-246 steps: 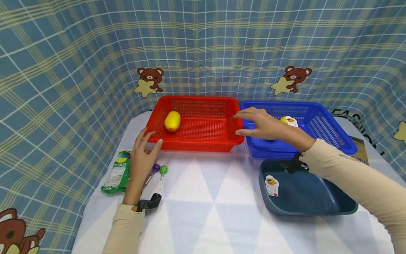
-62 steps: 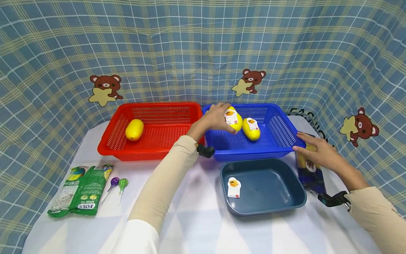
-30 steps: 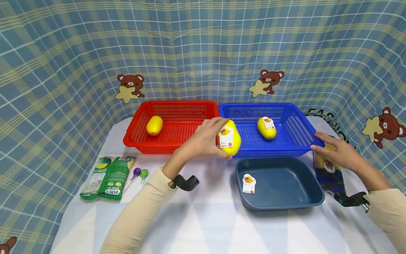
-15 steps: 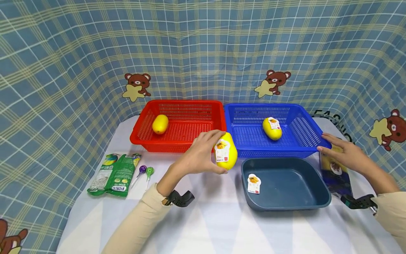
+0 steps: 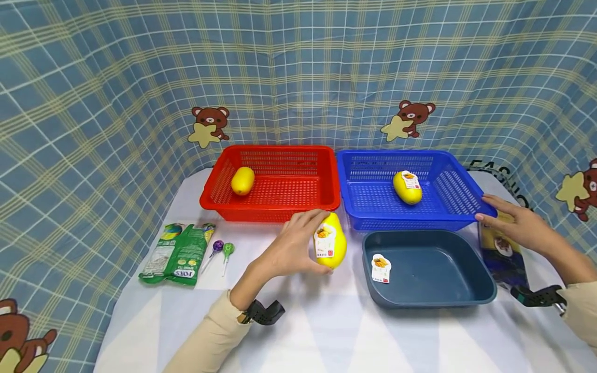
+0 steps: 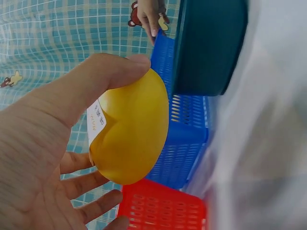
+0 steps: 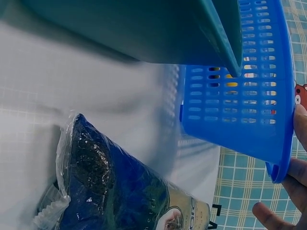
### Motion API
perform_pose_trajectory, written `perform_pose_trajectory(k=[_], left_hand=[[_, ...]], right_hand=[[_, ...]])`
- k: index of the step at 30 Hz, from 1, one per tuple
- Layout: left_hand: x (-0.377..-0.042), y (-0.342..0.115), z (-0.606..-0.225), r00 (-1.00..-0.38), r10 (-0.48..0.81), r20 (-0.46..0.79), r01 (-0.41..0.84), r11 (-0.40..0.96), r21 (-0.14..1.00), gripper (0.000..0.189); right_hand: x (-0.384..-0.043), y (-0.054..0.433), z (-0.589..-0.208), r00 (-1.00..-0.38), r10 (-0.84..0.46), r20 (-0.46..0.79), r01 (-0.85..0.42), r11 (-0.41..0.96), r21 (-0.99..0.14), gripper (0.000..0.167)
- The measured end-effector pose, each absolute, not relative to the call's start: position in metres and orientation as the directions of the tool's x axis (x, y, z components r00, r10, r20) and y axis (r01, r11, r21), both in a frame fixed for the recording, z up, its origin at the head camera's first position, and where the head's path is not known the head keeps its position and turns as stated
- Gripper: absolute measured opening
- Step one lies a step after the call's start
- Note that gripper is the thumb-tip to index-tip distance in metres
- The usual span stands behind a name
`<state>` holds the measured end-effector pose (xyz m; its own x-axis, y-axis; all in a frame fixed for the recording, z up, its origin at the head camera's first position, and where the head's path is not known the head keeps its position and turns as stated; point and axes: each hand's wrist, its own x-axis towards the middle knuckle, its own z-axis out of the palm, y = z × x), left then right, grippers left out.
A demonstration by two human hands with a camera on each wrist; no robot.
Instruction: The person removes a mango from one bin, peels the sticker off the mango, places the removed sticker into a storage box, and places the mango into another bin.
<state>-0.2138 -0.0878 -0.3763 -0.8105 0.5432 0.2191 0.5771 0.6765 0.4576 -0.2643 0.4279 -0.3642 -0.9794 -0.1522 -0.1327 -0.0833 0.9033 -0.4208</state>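
My left hand (image 5: pixel 294 248) holds a yellow mango (image 5: pixel 340 248) with a white label, over the table in front of the baskets. The left wrist view shows the thumb (image 6: pixel 115 72) across that mango's top, its lower fingers spread. My right hand (image 5: pixel 524 228) touches the right front corner of the blue basket (image 5: pixel 403 217) with fairly straight fingers; part of it is cut off in the right wrist view. Another labelled mango (image 5: pixel 403 191) lies in the blue basket. An unlabelled mango (image 5: pixel 242 181) lies in the red basket (image 5: pixel 266 214).
A dark teal tub (image 5: pixel 429 269) with a mango label (image 5: pixel 381 268) inside stands before the blue basket. A dark blue packet (image 7: pixel 124 187) lies by the right hand. To the left are a green snack bag (image 5: pixel 179 254) and two lollipops, purple (image 5: pixel 218 245) and green (image 5: pixel 228 249).
The left hand took the mango out of the blue basket and brought it toward the front, left of the tub. The right hand moved earlier to the blue basket's right corner and stays there.
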Motion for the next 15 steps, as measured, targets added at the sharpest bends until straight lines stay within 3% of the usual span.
perform_pose_trajectory(k=[15], left_hand=[[-0.195,-0.104,-0.411,-0.822,0.543,0.171,0.549,0.675,0.493,0.112]], right_hand=[[-0.251,0.421,-0.365,-0.982,-0.125,-0.140,-0.051,0.896,-0.441,0.082]])
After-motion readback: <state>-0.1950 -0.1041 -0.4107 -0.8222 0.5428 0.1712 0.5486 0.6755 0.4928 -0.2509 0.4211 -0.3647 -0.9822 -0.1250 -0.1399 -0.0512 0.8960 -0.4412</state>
